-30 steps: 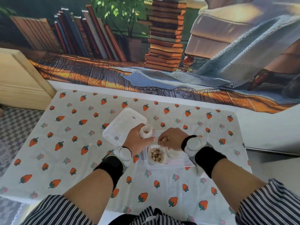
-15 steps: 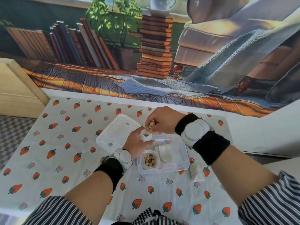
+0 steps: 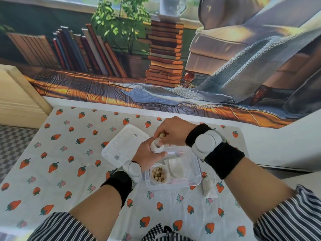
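Fingers [image 3: 160, 130] of the right hand [image 3: 173, 131] pinch a few round tan beans [image 3: 162, 135] over the far left corner of the clear rectangular plastic box [image 3: 198, 173]. Just beneath them, the left hand [image 3: 147, 154] grips a small white fabric pouch [image 3: 156, 147], fingers curled round its body, and its mouth seems to face up. The pouch looks light and limp, likely to fold shut, so it is best held near the rim to keep the opening wide. The beans look hard, smooth and apt to roll, so they want releasing low over the mouth. In the box's near left corner stands an open cup of beans [image 3: 159, 173]. The white ribbed lid [image 3: 121, 146] lies left of the box on the strawberry-print table [image 3: 69, 153].
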`<state>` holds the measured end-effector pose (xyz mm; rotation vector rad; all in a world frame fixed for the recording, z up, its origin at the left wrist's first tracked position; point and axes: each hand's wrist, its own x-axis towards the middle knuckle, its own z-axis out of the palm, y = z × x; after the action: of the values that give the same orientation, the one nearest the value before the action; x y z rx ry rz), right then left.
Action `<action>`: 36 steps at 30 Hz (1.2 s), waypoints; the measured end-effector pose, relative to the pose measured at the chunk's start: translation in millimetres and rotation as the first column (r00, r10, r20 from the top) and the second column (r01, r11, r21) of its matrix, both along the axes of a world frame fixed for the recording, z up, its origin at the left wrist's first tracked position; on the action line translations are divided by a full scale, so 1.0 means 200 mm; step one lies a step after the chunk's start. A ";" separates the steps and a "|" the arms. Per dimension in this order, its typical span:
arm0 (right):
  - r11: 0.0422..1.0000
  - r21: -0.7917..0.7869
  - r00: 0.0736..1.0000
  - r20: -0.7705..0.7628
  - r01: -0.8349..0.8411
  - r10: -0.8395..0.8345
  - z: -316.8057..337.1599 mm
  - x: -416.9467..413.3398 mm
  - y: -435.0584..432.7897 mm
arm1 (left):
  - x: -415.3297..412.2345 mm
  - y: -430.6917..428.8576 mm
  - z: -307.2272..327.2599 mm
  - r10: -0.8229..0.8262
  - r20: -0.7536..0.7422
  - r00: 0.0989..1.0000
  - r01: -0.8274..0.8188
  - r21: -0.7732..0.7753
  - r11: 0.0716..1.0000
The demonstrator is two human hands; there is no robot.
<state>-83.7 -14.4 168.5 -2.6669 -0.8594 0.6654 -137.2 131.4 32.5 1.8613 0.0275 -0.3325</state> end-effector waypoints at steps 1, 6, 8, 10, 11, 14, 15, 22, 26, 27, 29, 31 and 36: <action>1.000 0.010 1.000 -0.014 0.004 -0.004 0.01 0.00 0.00 | 0.00 0.00 0.00 0.001 0.002 1.000 -0.001 0.004 1.000; 0.999 0.023 0.997 -0.076 0.032 -0.030 0.04 -0.01 -0.01 | 0.01 -0.02 0.02 0.009 -0.004 1.000 -0.009 0.015 1.000; 0.999 0.012 0.995 -0.089 0.035 -0.034 0.05 -0.01 -0.01 | 0.02 -0.02 0.02 0.005 -0.003 1.000 -0.005 0.009 1.000; 0.999 0.004 0.994 -0.104 0.034 -0.033 0.06 -0.01 -0.01 | 0.02 -0.02 0.02 0.004 -0.005 1.000 -0.004 -0.006 1.000; 0.999 0.000 0.993 -0.113 0.035 -0.035 0.06 -0.01 -0.01 | 0.02 -0.02 0.02 0.001 -0.002 1.000 -0.001 -0.014 1.000; 0.999 -0.013 0.987 -0.155 0.048 -0.049 0.07 0.00 -0.02 | 0.02 -0.01 0.02 -0.006 0.006 1.000 0.006 -0.016 1.000; 0.999 -0.021 0.983 -0.179 0.046 -0.049 0.07 0.00 -0.02 | 0.02 -0.01 0.02 -0.007 0.007 1.000 0.007 -0.016 1.000; 0.998 0.031 0.961 -0.270 0.063 -0.052 0.04 0.00 -0.01 | 0.02 -0.01 0.01 -0.011 -0.007 1.000 0.010 -0.036 0.999; 1.000 0.004 0.962 -0.272 0.026 -0.024 0.02 0.00 -0.01 | 0.01 -0.01 0.03 -0.033 0.032 0.999 0.034 -0.044 0.998; 0.999 0.012 0.961 -0.276 0.030 -0.025 0.02 0.00 -0.02 | 0.01 -0.01 0.03 -0.032 0.035 0.999 0.034 -0.046 0.998; 0.997 0.050 0.966 -0.252 0.065 -0.051 0.02 0.01 -0.02 | 0.01 0.00 0.03 -0.020 0.030 0.999 0.022 -0.045 0.999; 0.989 0.102 0.977 -0.192 0.112 -0.091 0.02 0.02 -0.03 | 0.02 0.00 0.02 -0.007 0.013 1.000 0.008 -0.040 0.999; 0.969 0.178 0.972 -0.191 0.172 -0.137 0.04 0.04 -0.04 | 0.02 -0.01 0.02 0.001 0.023 1.000 0.000 -0.040 0.999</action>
<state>-76.7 -22.5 175.5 -2.4279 -0.6251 0.7287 -134.2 130.3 37.1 1.8253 0.0057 -0.3087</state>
